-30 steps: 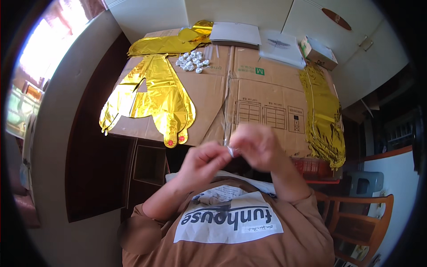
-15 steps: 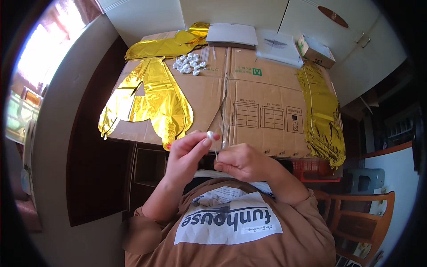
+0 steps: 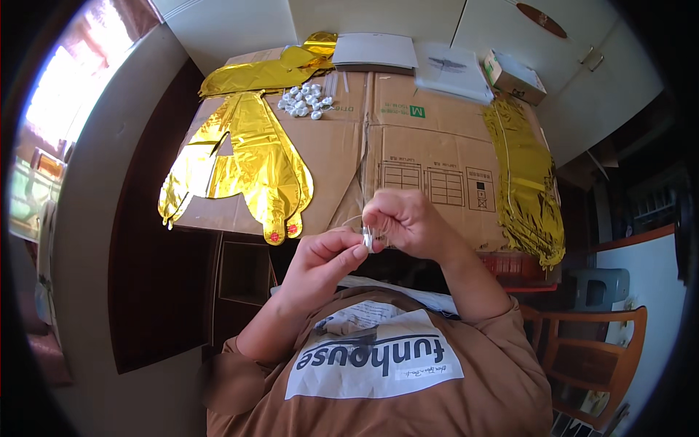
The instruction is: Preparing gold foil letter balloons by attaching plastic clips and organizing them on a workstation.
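In front of my chest, at the near edge of the cardboard, my left hand (image 3: pixel 328 253) pinches a small white bundle of wound ribbon (image 3: pixel 368 239) between thumb and fingers. My right hand (image 3: pixel 403 221) is closed just above and to the right of it, its fingers gripping a thin strand of the ribbon. A pale loop of the strand shows between the two hands. More small white bundles (image 3: pixel 303 100) lie in a pile on the far left part of the cardboard. To the left lies a flat gold foil balloon (image 3: pixel 269 156) shaped like a letter A.
Flattened cardboard (image 3: pixel 444 146) covers the table. More gold foil (image 3: pixel 251 77) lies at the far left, and crinkled gold foil (image 3: pixel 526 182) along the right edge. White sheets (image 3: pixel 375 52), a clear sleeve (image 3: pixel 453 73) and a small box (image 3: pixel 515 75) stand behind. A wooden chair (image 3: pixel 590 348) is at right.
My right hand has risen from below the white bundle to above it, drawing the strand upward. My left hand has shifted slightly down and right with the bundle.
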Demonstrator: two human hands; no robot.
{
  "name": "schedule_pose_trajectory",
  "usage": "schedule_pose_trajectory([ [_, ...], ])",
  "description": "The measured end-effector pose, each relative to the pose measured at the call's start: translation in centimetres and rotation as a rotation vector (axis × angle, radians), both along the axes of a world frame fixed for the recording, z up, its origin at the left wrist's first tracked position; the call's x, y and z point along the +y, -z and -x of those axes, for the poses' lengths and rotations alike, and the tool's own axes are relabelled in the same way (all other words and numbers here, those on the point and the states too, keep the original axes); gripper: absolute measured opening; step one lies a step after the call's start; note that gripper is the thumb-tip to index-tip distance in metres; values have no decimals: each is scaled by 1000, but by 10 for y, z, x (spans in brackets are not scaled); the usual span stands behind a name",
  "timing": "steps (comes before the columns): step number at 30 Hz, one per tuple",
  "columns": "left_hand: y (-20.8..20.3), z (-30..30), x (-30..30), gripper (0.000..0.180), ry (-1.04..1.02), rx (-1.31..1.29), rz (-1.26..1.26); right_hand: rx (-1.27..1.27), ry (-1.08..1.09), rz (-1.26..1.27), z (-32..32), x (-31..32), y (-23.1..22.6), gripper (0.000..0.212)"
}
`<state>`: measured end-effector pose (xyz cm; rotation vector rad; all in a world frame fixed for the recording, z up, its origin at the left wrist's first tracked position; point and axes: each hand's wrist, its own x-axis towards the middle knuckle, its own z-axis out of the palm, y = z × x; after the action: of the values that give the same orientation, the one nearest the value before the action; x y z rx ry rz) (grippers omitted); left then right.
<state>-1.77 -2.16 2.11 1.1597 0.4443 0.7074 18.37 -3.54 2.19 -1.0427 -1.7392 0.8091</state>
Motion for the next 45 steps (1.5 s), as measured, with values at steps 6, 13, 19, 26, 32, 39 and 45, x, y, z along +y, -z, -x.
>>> schedule_pose_trajectory([
  [6, 19, -2, 7, 21, -133, -161, 360, -77, 67, -201, 31, -24, 26, 15],
  [13, 16, 2, 1, 18, -89, 84, 30, -418, 119, -454, 6, -23, -9, 16],
  [19, 12, 8, 0, 15, 154, 140, 50, -216, -120, -117, -10, -24, -14, 16],
  [26, 7, 6, 1, 13, 351, 83, 228, 175, -287, 195, -15, -34, 14, 21],
  [32, 15, 4, 2, 8, 387, 95, 127, 18, -299, 93, -16, -42, 9, 21],
  [39, 26, 0, 0, 10, 254, 133, 411, -52, -122, -53, -6, -52, 15, 19],
  [45, 40, -4, -5, 21, 177, -120, 673, 55, 2, 131, -6, -58, 27, 16],
])
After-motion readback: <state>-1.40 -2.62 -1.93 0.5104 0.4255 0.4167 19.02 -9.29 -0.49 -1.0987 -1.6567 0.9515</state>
